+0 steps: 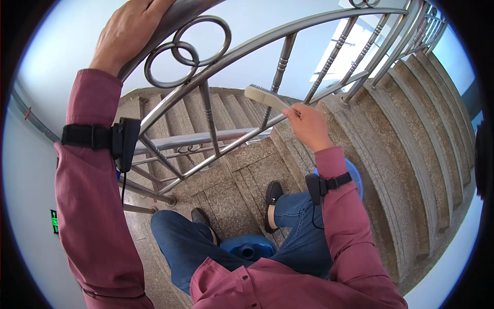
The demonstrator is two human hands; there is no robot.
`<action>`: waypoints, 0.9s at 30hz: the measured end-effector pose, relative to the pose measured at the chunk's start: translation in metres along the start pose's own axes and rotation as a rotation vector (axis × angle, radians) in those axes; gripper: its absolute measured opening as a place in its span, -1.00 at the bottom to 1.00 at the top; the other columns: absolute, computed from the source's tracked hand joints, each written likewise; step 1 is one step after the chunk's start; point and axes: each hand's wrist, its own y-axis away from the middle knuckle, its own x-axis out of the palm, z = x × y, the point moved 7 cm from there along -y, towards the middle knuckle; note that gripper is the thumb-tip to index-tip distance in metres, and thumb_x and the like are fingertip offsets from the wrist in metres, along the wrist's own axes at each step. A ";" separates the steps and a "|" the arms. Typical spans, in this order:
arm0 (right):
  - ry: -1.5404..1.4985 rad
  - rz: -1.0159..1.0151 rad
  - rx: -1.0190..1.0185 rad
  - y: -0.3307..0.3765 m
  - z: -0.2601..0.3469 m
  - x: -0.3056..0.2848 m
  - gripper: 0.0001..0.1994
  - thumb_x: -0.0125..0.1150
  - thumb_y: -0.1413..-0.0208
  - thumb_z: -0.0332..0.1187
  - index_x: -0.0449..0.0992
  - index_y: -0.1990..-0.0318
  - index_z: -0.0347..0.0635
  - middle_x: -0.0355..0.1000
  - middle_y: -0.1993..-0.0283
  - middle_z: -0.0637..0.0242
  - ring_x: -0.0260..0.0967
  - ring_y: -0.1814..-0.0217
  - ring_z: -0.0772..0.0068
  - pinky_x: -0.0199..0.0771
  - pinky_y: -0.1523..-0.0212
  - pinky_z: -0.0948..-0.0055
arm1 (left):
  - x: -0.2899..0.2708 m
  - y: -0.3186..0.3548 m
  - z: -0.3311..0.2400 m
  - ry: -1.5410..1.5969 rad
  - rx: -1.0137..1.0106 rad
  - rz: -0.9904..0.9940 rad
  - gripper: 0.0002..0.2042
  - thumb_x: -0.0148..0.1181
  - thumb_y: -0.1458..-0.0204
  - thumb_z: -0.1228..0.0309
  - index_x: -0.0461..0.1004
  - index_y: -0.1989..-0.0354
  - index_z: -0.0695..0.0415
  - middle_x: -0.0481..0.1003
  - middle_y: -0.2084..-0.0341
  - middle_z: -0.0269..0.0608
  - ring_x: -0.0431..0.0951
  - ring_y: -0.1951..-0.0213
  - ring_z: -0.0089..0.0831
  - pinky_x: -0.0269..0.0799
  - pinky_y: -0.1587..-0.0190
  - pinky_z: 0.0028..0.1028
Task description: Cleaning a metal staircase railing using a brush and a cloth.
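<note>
My right hand (310,126) is closed round the handle of a scrubbing brush (265,97), pale beige with short dark bristles facing up and away. The brush head is held up in front of the metal railing's balusters (280,64); I cannot tell whether it touches them. At the upper left, my left hand (126,36) grips the thick steel handrail (181,14), its fingertips cut off by the picture's edge. Two interlocking metal rings (225,41) sit just below that rail.
Stone stairs (406,134) climb to the right, and another flight (177,116) lies beyond the railing. A blue plastic container (249,246) with a round opening is between my legs. Behind my right forearm shows a blue rounded rim (356,177). My shoes (274,192) rest on the steps.
</note>
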 end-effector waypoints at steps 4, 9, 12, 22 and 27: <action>0.068 -0.016 0.087 -0.005 -0.019 -0.009 -0.62 0.17 -0.29 0.04 0.63 0.25 -0.10 0.53 0.45 0.11 0.51 0.33 -0.11 0.43 0.31 -0.02 | -0.003 0.000 0.001 -0.051 0.028 -0.004 -0.38 -0.10 -0.33 -0.11 0.55 0.40 0.28 0.53 0.51 0.20 0.57 0.40 0.06 0.40 0.24 -0.06; 0.068 0.017 0.088 -0.004 -0.031 -0.031 -0.64 0.17 -0.29 0.01 0.69 0.19 -0.06 0.54 0.44 0.10 0.52 0.32 -0.07 0.45 0.30 -0.01 | -0.002 0.000 0.000 -0.061 0.034 -0.026 -0.40 -0.09 -0.34 -0.09 0.54 0.40 0.28 0.51 0.54 0.20 0.55 0.42 0.08 0.38 0.26 -0.05; 0.073 0.102 0.180 -0.012 -0.040 -0.029 -0.63 0.16 -0.28 0.03 0.71 0.16 -0.05 0.56 0.40 0.10 0.54 0.29 -0.05 0.48 0.26 0.01 | -0.004 0.001 -0.005 -0.049 -0.009 -0.018 -0.40 -0.08 -0.34 -0.09 0.54 0.40 0.28 0.50 0.53 0.22 0.55 0.41 0.08 0.37 0.25 -0.04; 0.027 0.100 0.091 -0.046 -0.015 -0.004 -0.58 0.15 -0.27 0.07 0.72 0.18 -0.08 0.60 0.35 0.11 0.56 0.28 -0.02 0.51 0.23 0.06 | 0.013 -0.007 0.020 -0.006 0.078 0.025 -0.28 -0.18 -0.28 -0.33 0.65 0.18 0.13 0.56 0.48 -0.07 0.55 0.36 -0.25 0.41 0.17 -0.26; 0.029 0.105 0.098 -0.036 -0.042 -0.020 -0.59 0.17 -0.27 0.06 0.72 0.20 -0.09 0.60 0.38 0.13 0.55 0.31 0.01 0.51 0.26 0.09 | 0.011 -0.006 0.023 -0.002 0.032 -0.005 -0.23 -0.20 -0.26 -0.38 0.65 0.18 0.14 0.55 0.49 -0.11 0.54 0.38 -0.30 0.40 0.20 -0.27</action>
